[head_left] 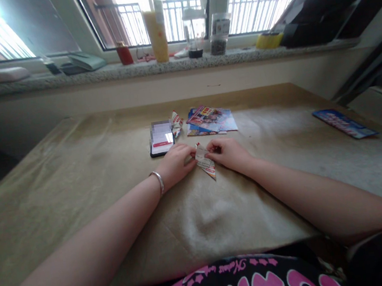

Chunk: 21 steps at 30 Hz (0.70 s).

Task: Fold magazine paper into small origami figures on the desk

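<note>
On the table (273, 207), both hands (179, 158) (229, 153) hold folded paper (205, 162).

The head camera looks forward and down over the table (185, 209) and hands (178, 160) (230, 154).

A table (260, 110) bears a phone (162, 143), folded paper (177, 124), printed sheets (212, 120).
</note>
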Each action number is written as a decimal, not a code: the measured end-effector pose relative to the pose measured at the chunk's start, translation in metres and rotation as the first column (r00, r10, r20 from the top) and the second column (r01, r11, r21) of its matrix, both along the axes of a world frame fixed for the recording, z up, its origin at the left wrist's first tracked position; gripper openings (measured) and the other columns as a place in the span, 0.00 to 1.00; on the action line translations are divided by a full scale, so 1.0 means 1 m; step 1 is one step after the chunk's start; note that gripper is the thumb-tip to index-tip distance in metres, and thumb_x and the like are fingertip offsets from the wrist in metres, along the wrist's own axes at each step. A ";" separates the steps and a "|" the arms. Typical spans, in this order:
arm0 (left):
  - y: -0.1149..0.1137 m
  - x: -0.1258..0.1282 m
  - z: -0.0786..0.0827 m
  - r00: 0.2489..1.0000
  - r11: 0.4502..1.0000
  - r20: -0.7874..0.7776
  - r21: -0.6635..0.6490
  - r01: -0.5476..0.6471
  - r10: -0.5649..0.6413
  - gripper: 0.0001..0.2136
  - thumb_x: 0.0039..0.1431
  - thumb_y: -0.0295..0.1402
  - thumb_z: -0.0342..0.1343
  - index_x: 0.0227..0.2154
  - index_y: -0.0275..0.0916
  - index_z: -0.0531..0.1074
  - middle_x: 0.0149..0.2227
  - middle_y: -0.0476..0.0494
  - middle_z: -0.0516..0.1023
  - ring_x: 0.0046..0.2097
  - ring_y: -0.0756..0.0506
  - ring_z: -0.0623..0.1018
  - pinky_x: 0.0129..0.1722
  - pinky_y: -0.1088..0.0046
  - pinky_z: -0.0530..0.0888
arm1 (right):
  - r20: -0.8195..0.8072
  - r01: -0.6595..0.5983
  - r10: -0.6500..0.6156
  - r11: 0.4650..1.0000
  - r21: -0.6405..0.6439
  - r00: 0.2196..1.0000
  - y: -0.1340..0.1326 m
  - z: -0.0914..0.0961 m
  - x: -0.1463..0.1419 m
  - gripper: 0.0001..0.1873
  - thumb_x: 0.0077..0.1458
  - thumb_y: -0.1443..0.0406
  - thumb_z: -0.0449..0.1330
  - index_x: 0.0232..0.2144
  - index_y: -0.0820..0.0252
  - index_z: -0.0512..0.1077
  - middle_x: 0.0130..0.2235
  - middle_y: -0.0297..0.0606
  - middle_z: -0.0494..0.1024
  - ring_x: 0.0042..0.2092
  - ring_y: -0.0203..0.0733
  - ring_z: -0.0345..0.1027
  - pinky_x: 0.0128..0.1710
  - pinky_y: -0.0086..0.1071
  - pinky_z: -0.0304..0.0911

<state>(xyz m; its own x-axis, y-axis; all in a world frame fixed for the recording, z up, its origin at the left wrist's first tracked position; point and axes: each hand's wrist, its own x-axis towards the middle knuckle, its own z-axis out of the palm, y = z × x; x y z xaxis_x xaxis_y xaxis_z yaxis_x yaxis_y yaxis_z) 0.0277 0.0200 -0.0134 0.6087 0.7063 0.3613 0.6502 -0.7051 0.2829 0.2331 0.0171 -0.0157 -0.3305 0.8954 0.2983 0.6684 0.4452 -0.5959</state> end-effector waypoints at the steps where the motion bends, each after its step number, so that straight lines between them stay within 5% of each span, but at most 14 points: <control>1: 0.001 0.000 0.000 1.000 1.000 -0.008 0.010 0.005 -0.005 0.07 0.54 0.30 0.55 0.36 0.37 0.71 0.37 0.44 0.75 0.42 0.45 0.72 0.45 0.67 0.69 | -0.006 0.016 -0.016 1.000 -0.005 1.000 0.000 0.000 0.000 0.03 0.48 0.65 0.62 0.28 0.59 0.74 0.26 0.31 0.75 0.28 0.33 0.65 0.29 0.26 0.55; 12: -0.004 0.002 0.005 0.983 0.981 -0.162 0.186 -0.051 0.082 0.07 0.58 0.30 0.51 0.30 0.37 0.73 0.30 0.43 0.75 0.36 0.45 0.72 0.39 0.69 0.69 | 0.229 -0.122 0.081 0.978 0.167 0.970 -0.005 0.005 0.001 0.04 0.50 0.66 0.58 0.28 0.59 0.72 0.29 0.35 0.74 0.34 0.38 0.65 0.34 0.28 0.56; 21: -0.002 -0.002 0.004 0.989 0.981 -0.150 0.195 0.014 0.016 0.06 0.58 0.32 0.53 0.32 0.37 0.73 0.36 0.43 0.76 0.40 0.45 0.73 0.43 0.67 0.71 | 0.343 -0.102 0.011 0.964 0.247 0.939 -0.006 0.003 0.002 0.06 0.55 0.63 0.57 0.30 0.58 0.73 0.32 0.36 0.76 0.38 0.40 0.66 0.35 0.30 0.55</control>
